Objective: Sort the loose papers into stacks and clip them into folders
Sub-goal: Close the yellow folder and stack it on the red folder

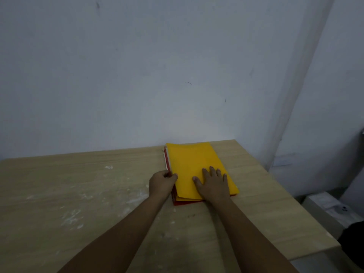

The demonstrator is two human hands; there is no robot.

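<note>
A yellow folder [193, 160] lies on top of a stack at the far right of the wooden table [78, 190], close to the wall. Beneath it a red folder [182, 203] shows along the left and near edges, with white paper edges [166, 157] between them. My left hand [162, 183] grips the stack's left edge, thumb on the yellow cover and fingers curled around the side. My right hand [213, 183] rests flat on the yellow cover, fingers spread, pressing its near right part.
The table carries white smudges [72, 217] across its left and middle. Its right edge drops off beside a pale box-like thing [332, 209] on the floor. A plain wall [177, 75] rises directly behind the stack.
</note>
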